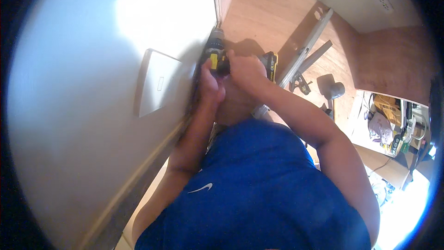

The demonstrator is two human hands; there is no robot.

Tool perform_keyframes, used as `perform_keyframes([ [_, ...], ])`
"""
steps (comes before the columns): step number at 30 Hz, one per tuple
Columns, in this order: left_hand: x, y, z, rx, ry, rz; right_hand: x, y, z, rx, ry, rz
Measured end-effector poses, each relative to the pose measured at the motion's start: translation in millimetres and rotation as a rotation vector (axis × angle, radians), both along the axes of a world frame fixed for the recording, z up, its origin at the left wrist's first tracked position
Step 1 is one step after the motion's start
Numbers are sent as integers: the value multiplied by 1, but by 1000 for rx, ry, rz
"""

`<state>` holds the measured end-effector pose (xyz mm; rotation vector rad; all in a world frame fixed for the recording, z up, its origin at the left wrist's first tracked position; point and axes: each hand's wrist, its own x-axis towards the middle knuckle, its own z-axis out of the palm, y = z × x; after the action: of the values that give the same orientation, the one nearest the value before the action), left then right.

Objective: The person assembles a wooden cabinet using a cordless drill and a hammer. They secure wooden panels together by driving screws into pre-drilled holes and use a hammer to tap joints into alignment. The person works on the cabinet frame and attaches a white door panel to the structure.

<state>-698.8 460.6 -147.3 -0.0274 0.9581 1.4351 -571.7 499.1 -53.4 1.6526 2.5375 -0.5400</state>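
A black and yellow cordless drill [214,50] is held between both my hands, against the foot of the white wall panel. Its front end points away from me into the corner at the panel's edge; the tip is too small to make out. My right hand [247,71] is closed round the handle, with the battery end sticking out to its right. From below, my left hand [211,83] cups the drill's body, thumb up along its side.
A white switch plate [159,82] juts from the panel on the left. To the right, a long metal bar [307,48], a clamp [300,84] and a mallet-like tool [336,91] lie on the wooden surface [259,7]. Beyond is an open compartment [363,132] of tools.
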Motion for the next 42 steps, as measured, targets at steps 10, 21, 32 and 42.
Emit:
perform_keyframes([
  [10, -4, 2, -12, -20, -34, -2, 0, 1, 0, -38, 7, -24],
  [21, 0, 1, 1, -29, -50, 27, 0, 2, -7, -33, -39, -11],
  [32, -5, 5, -3, 71, -5, -26, -8, 2, 10, -108, -25, -114],
  [42, 6, 3, 6, 112, -5, 45, -6, -7, 25, -122, -52, -56],
])
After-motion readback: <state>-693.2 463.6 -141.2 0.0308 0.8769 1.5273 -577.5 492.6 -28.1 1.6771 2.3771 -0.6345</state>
